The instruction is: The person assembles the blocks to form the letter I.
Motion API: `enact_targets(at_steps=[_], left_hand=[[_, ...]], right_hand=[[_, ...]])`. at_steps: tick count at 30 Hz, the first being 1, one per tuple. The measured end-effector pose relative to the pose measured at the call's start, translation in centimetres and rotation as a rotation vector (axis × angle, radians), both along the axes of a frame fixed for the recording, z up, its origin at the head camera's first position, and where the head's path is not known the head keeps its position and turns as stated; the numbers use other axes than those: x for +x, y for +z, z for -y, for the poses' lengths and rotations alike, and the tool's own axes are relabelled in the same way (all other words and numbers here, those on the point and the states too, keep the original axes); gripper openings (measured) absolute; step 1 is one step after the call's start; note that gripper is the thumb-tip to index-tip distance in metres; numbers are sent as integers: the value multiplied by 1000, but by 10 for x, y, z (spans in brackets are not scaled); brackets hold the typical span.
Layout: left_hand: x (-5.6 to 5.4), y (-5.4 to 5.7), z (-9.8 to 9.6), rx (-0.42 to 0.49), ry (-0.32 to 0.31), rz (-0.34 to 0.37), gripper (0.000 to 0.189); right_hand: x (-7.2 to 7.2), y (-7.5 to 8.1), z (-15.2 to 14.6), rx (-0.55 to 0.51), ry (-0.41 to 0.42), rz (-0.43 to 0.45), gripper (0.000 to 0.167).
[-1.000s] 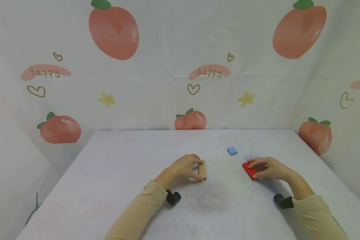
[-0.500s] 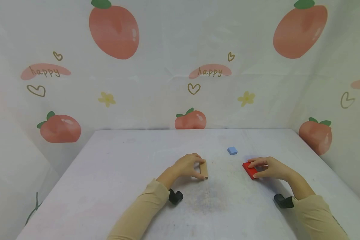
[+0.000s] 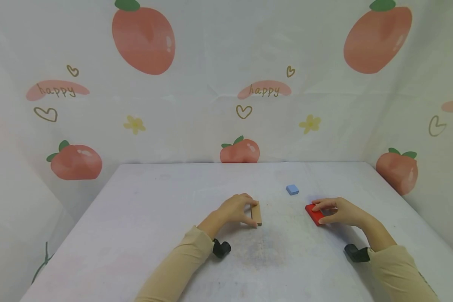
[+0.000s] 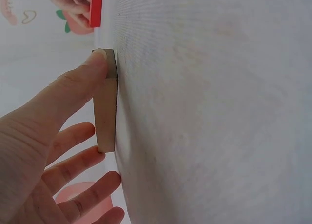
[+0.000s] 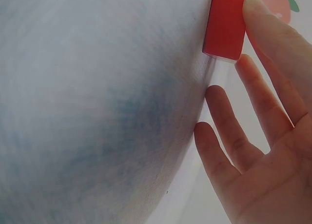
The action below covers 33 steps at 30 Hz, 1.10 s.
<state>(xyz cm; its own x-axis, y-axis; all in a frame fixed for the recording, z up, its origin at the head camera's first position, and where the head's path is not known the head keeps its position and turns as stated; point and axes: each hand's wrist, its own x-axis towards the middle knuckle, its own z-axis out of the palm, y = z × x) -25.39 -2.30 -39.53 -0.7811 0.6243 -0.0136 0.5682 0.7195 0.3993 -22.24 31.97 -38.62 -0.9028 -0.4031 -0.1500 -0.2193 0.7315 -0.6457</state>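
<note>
Since one second ago, we find that the wooden block [image 3: 256,214] and the left hand [image 3: 234,210] have shifted slightly toward the right edge of the worktop [image 3: 173,180]. We note no visible shift in the right hand [image 3: 341,212] or the red block [image 3: 314,214].

Governing relation: both blocks lie between the hands, well apart from each other. We locate the wooden block directly at the left hand's inner side, the left hand being nearer; its long axis runs roughly from the near edge to the far edge. We locate the red block at the right hand's inner side, its long axis slanting, with the far end turned toward the left edge.

Hand state: we pinch the wooden block by its two ends, left thumb at the near end and a fingertip at the far end. We likewise pinch the red block between right thumb and fingers.

Beyond both hands, toward the far edge, we identify a blue block [image 3: 292,189], untouched and nearer the red block. We see no container.
</note>
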Motion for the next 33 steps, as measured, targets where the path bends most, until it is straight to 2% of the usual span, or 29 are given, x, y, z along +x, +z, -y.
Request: enact_targets(at_steps=[12, 18, 23, 26, 33], left_hand=[[6, 4, 1, -5, 13, 17, 63], [9, 5, 3, -6, 7, -44, 48], [11, 5, 3, 35, -7, -79, 34], [12, 6, 2, 40, -3, -68, 28], [13, 6, -1, 15, 48, -24, 30]], right_hand=[[0, -2, -1, 8, 10, -31, 38], [0, -2, -1, 6, 7, -31, 37], [0, -3, -1, 2, -10, -14, 39], [0, -4, -1, 3, -7, -15, 39], [-1, -4, -3, 14, 29, -57, 37]])
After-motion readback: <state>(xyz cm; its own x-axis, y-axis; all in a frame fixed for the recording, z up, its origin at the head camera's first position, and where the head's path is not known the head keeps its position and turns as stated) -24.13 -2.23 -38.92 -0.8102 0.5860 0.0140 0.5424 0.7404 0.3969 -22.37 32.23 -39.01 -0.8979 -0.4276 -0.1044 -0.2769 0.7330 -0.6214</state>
